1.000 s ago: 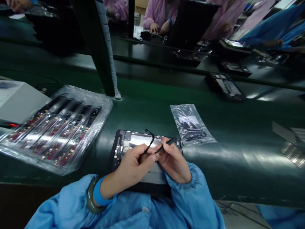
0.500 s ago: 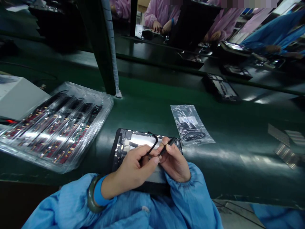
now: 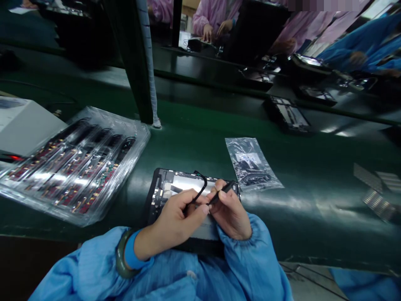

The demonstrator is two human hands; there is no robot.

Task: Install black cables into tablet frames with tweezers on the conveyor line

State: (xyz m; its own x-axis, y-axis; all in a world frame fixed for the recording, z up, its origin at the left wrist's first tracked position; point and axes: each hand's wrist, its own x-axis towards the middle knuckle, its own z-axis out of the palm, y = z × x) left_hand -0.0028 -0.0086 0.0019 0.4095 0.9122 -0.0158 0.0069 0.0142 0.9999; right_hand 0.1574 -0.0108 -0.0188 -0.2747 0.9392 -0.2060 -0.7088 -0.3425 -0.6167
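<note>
We look down on the left hand (image 3: pixel 171 219) and the right hand (image 3: pixel 230 213), close together over a black tablet frame (image 3: pixel 158 196) that lies flat by the near edge of the green worktop (image 3: pixel 313 234), about midway along it. The left hand is curled, its thumb and fingers pinching a thin black cable (image 3: pixel 202 184) that arcs up over the frame's silver inner panel (image 3: pixel 188 184). The right hand pinches a slim black plastic spudger (image 3: pixel 224 187), its tip just beside the left fingertips.

As far as we can see, the cable is only partly down: its loop stands clear of the frame, and the hands hide much of what lies beneath. Toward the left edge of the worktop, a clear plastic tray (image 3: pixel 134 142) holds rows of ribbon-tailed circuit boards (image 3: pixel 103 171), none visibly missing. A clear bag of small black parts (image 3: pixel 250 163) lies just beyond the frame. Another open frame (image 3: pixel 286 115) sits near the far edge, and people in pink smocks (image 3: pixel 213 19) work past it, so we count those as separate hands
</note>
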